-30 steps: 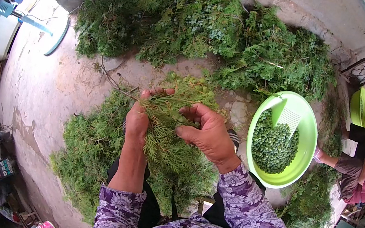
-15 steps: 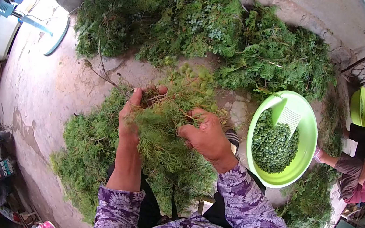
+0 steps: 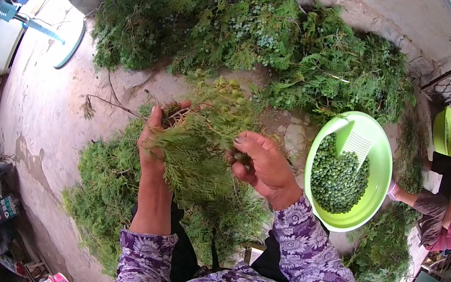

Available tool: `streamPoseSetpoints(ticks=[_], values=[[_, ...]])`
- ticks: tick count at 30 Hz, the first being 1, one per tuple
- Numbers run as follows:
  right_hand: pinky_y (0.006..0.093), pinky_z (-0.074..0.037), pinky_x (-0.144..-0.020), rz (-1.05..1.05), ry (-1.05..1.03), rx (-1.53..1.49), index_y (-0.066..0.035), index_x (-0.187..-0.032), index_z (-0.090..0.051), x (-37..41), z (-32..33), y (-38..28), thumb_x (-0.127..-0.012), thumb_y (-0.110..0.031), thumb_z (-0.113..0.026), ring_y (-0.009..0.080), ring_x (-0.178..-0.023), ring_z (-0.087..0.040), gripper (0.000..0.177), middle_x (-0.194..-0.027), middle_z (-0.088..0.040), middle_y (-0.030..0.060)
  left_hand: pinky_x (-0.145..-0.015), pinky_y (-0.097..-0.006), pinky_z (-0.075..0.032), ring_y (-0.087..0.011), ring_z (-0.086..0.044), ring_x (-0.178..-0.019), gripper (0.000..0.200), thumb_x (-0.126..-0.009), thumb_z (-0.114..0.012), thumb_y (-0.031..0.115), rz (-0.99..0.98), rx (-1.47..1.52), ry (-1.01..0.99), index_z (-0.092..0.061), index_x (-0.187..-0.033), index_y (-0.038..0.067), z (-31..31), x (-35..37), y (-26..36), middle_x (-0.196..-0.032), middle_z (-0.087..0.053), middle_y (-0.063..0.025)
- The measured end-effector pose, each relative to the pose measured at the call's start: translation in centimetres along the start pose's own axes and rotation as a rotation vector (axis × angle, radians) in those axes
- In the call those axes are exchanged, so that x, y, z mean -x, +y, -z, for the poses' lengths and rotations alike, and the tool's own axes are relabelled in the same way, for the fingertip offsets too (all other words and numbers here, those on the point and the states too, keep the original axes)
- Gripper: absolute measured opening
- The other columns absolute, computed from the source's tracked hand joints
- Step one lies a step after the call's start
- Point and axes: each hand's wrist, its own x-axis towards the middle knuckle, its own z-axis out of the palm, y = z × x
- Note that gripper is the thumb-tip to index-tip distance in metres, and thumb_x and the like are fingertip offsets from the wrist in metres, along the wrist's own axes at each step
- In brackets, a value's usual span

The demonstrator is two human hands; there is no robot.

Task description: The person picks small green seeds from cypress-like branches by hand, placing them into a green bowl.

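My left hand [image 3: 153, 143] is closed round the woody stems of a leafy conifer branch [image 3: 193, 142], which I hold up in front of me. Small round green cones [image 3: 227, 90] cluster at the branch's far end. Close to the branch's right side is my right hand [image 3: 265, 167], its fingers curled inward; something dark greenish shows within them, too hidden to name. To the right stands a light green basin [image 3: 379, 190] with a ridged side panel, holding a heap of small green cones [image 3: 339, 178].
Cut conifer branches [image 3: 241, 32] lie along the wall, and another pile [image 3: 108, 182] lies to my left. A person [image 3: 448, 209] sits at the far right near a second green basin [image 3: 444, 132]. A fan's base [image 3: 70, 45] stands at upper left.
My right hand has drawn back to the right, away from the branch's middle. My left hand and the branch have shifted slightly left, and the bare twig has swung lower.
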Motion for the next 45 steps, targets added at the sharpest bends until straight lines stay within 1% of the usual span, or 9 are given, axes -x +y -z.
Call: streamPoseSetpoints(ticks=[4, 7, 10, 13, 21, 33, 40, 43, 45], values=[[0.0157, -0.036, -0.041, -0.092, 0.104, -0.064, -0.005, -0.082, -0.055, 0.6, -0.9, -0.2, -0.083, -0.019, -0.056, 0.0033, -0.049, -0.046, 0.014, -0.066, -0.052, -0.0019, -0.066, -0.0322, -0.050, -0.0203, -0.059, -0.075, 0.045, -0.091, -0.033, 0.032, 0.066, 0.108, -0.019, -0.052, -0.109, -0.004, 1.1, -0.9, -0.1, -0.095, -0.060, -0.0134], [0.0163, -0.036, -0.043, -0.046, -0.121, 0.064, -0.005, -0.087, -0.054, -0.5, 0.7, 0.8, -0.082, -0.017, -0.057, 0.0032, -0.051, -0.046, 0.013, -0.067, -0.052, -0.0028, -0.068, -0.0328, -0.051, -0.0210, -0.060, -0.076, 0.045, -0.091, -0.034, 0.032, 0.037, 0.051, 0.052, -0.051, -0.112, -0.004, 0.9, -0.9, -0.4, -0.097, -0.060, -0.0140], [0.0168, -0.036, -0.043, 0.217, -0.037, 0.302, -0.004, -0.090, -0.055, -1.0, 0.9, 1.4, -0.081, -0.013, -0.058, 0.0029, -0.049, -0.044, 0.013, -0.070, -0.052, -0.0034, -0.069, -0.0338, -0.051, -0.0215, -0.060, -0.077, 0.044, -0.091, -0.034, 0.031, 0.103, 0.153, -0.010, -0.050, -0.112, -0.005, 1.5, -1.0, -0.6, -0.097, -0.060, -0.0148], [0.0184, -0.040, -0.050, 0.178, -0.073, 0.187, -0.002, -0.094, -0.056, -0.9, 0.5, 1.1, -0.080, -0.010, -0.059, 0.0035, -0.056, -0.046, 0.017, -0.075, -0.054, -0.0019, -0.073, -0.0351, -0.050, -0.0239, -0.059, -0.081, 0.045, -0.090, -0.036, 0.032, 0.160, 0.123, -0.032, -0.049, -0.113, -0.004, 2.3, -1.6, -1.3, -0.099, -0.059, -0.0164], [0.0239, -0.040, -0.083, 0.416, -0.176, 0.538, -0.002, -0.107, -0.056, -1.5, -0.2, 1.4, -0.077, -0.013, -0.065, 0.0077, -0.091, -0.050, 0.033, -0.098, -0.060, 0.0009, -0.079, -0.0401, -0.047, -0.0293, -0.057, -0.087, 0.046, -0.090, -0.037, 0.033, 0.256, 0.336, -0.076, -0.049, -0.111, -0.006, -0.1, -0.4, -1.1, -0.106, -0.055, -0.0202], [0.0251, -0.044, -0.067, 0.418, 0.048, 1.001, 0.000, -0.096, -0.059, -1.4, 0.3, 1.3, -0.076, -0.006, -0.056, 0.0084, -0.073, -0.053, 0.021, -0.084, -0.063, 0.0066, -0.078, -0.0412, -0.048, -0.0299, -0.057, -0.087, 0.045, -0.090, -0.037, 0.033, 0.206, 0.276, -0.101, -0.051, -0.106, -0.006, -0.8, 0.0, -0.9, -0.099, -0.057, -0.0209], [0.0286, -0.044, -0.063, 0.535, -0.148, 1.091, -0.001, -0.096, -0.057, -1.9, 1.6, 1.9, -0.074, -0.008, -0.056, 0.0160, -0.066, -0.055, 0.023, -0.076, -0.061, 0.0097, -0.071, -0.0396, -0.051, -0.0266, -0.060, -0.083, 0.043, -0.088, -0.042, 0.034, 0.097, 0.074, -0.029, -0.052, -0.107, -0.003, -0.2, 0.0, -1.2, -0.097, -0.059, -0.0165], [0.0292, -0.046, -0.058, 0.436, -0.131, 0.935, -0.001, -0.095, -0.057, -1.4, 1.5, 1.8, -0.076, -0.011, -0.055, 0.0160, -0.058, -0.056, 0.022, -0.074, -0.060, 0.0077, -0.070, -0.0386, -0.051, -0.0258, -0.060, -0.081, 0.043, -0.089, -0.039, 0.035, 0.053, -0.057, 0.015, -0.052, -0.107, -0.002, -0.8, 0.3, -1.2, -0.097, -0.059, -0.0161], [0.0257, -0.045, -0.049, 0.021, -0.062, 0.770, -0.001, -0.090, -0.058, -0.3, -0.1, 0.0, -0.076, -0.012, -0.054, 0.0141, -0.050, -0.055, 0.018, -0.075, -0.060, 0.0068, -0.072, -0.0369, -0.050, -0.0249, -0.059, -0.083, 0.044, -0.089, -0.040, 0.036, 0.048, 0.001, -0.008, -0.053, -0.106, -0.003, -0.2, -0.1, -1.3, -0.097, -0.059, -0.0158]])
